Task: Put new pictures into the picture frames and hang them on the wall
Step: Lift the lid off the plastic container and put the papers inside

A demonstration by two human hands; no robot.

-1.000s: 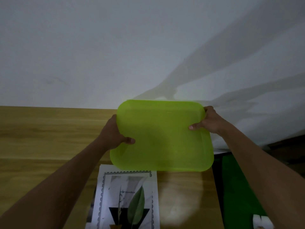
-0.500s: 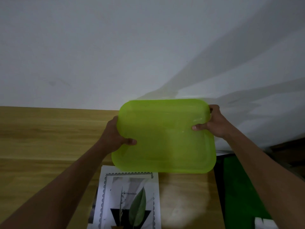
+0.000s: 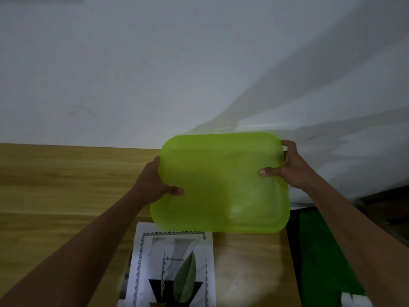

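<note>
Both hands are up, and between them is a lime-green tray, dead centre of the view and clear of the desk. It is tipped up with its broad face toward the camera and its far edge against the white wall behind.

The left hand has the tray's nine o'clock edge. Its grip is closed round the rim, the thumb pressed on the near face and the fingers hidden behind the plastic. The right hand takes the edge at about two o'clock, up by the far corner. That grip is also wrapped on, with the thumb flat on the face and the fingertips curling over the top rim.

Down at six o'clock lies the printed picture, flat on the wooden desk. It is a white sheet with a patterned border and a green leaf over a dark shape. In this view the tray's near edge covers the sheet's top margin, and neither hand touches the sheet. Something dark peeks out under its left side, and I cannot tell what it is.

Over at four o'clock, just past the desk's right edge, there is a green sheet, partly behind the right forearm. A small white object sits on it at the bottom of the view, too cropped to identify.
</note>
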